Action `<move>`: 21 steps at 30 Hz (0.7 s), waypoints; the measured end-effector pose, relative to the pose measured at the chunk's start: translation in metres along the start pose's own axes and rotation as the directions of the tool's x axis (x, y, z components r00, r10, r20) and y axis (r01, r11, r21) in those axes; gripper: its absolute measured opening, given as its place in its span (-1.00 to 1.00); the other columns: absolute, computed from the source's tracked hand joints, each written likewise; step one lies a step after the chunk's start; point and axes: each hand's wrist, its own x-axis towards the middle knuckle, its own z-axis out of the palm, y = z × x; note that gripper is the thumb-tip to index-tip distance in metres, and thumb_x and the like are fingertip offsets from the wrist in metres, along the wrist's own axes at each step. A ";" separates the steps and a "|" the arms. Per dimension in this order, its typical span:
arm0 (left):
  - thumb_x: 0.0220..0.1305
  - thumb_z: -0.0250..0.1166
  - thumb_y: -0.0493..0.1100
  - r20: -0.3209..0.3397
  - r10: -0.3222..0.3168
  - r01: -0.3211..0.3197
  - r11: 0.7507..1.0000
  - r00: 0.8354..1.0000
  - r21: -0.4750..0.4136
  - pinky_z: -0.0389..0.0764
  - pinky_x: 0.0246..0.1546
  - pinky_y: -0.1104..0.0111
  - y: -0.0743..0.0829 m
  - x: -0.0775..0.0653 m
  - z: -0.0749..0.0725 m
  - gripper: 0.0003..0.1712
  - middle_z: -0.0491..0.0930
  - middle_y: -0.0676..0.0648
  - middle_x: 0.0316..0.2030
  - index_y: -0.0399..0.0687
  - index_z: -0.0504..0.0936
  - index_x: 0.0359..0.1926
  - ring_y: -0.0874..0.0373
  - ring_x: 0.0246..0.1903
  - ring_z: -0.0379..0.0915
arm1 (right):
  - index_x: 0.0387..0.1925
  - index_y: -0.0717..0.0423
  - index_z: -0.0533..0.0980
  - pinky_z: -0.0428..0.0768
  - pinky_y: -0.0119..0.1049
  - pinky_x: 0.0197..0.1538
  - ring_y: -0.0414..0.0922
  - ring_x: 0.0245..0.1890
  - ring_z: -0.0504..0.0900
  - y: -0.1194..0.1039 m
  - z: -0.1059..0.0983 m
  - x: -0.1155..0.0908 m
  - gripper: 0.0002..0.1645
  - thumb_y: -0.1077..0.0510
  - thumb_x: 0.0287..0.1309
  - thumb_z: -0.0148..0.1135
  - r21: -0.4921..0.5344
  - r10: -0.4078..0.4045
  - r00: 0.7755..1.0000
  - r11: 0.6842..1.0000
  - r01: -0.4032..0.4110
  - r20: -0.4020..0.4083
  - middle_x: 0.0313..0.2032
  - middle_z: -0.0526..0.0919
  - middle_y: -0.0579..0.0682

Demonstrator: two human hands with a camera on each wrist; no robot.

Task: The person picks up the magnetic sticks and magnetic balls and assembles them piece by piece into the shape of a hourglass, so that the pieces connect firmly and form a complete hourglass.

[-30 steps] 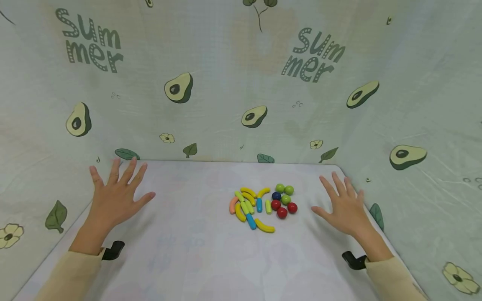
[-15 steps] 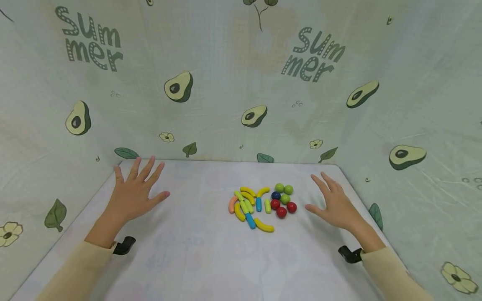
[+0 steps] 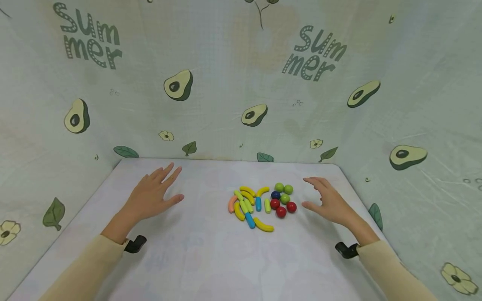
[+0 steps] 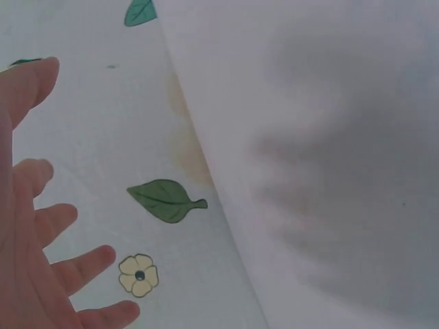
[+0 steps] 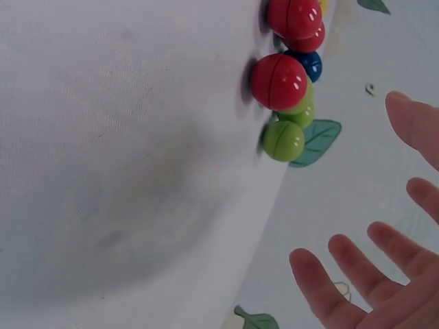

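Red balls [image 3: 291, 207] are located near the right hand [image 3: 332, 205], to its left; the yellow pieces [image 3: 263, 225] are separated well from the left hand [image 3: 150, 200], to its right. Nothing is grasped; both hands are held relaxed.

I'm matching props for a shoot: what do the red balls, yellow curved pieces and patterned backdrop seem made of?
Red balls: probably hard plastic, glossy, with bright highlights and a seam line.
Yellow curved pieces: perhaps plastic, smooth-looking with an even colour; too small to be sure.
Patterned backdrop: likely thin cloth, mostly matte, with soft creases; a plastic sheet is possible.
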 end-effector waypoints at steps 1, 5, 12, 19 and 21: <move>0.48 0.19 0.40 0.001 0.008 -0.008 1.000 1.000 -0.020 0.25 0.39 -0.41 0.002 0.001 0.002 0.02 0.06 -0.24 0.66 0.04 0.08 0.70 -0.42 0.53 0.13 | 0.54 0.12 0.30 0.67 0.29 0.12 0.35 0.30 0.49 0.000 0.000 0.000 -0.05 0.07 0.24 0.57 0.015 -0.008 1.000 1.000 0.008 0.003 0.45 0.34 0.30; 0.48 0.20 0.40 0.029 0.018 -0.015 0.995 0.999 -0.098 0.49 0.24 -0.32 0.008 0.005 0.010 0.00 0.09 -0.22 0.65 0.09 0.09 0.71 -0.38 0.49 0.23 | 0.49 0.12 0.37 0.74 0.21 0.03 0.33 0.21 0.56 0.000 0.002 0.003 -0.13 0.12 0.24 0.57 0.057 -0.027 0.999 0.998 0.026 0.018 0.39 0.41 0.28; 0.43 0.20 0.47 0.086 0.027 -0.005 0.972 0.996 -0.236 0.54 0.16 -0.35 0.023 0.012 0.026 0.02 0.18 -0.16 0.63 0.22 0.10 0.70 -0.32 0.49 0.27 | 0.46 0.08 0.41 0.76 0.14 0.02 0.31 0.19 0.59 0.000 0.008 0.007 -0.20 0.17 0.25 0.55 0.098 -0.021 0.998 0.995 0.016 0.053 0.34 0.48 0.25; 0.41 0.36 0.31 0.139 0.051 0.005 0.926 0.989 -0.377 0.53 0.25 -0.28 0.043 0.027 0.040 -0.04 0.29 -0.16 0.56 0.20 0.20 0.67 -0.22 0.42 0.40 | 0.45 0.10 0.42 0.75 0.13 0.03 0.27 0.17 0.61 0.003 0.014 0.010 -0.22 0.17 0.26 0.54 0.135 -0.022 0.996 0.991 0.010 0.088 0.31 0.52 0.24; 0.42 0.39 0.25 0.167 0.056 0.019 0.908 0.984 -0.418 0.58 0.20 -0.24 0.049 0.031 0.044 -0.06 0.32 -0.18 0.54 0.18 0.22 0.66 -0.18 0.34 0.49 | 0.44 0.12 0.43 0.75 0.14 0.03 0.27 0.17 0.62 0.003 0.017 0.010 -0.22 0.18 0.25 0.54 0.142 -0.020 0.995 0.990 0.006 0.099 0.30 0.53 0.25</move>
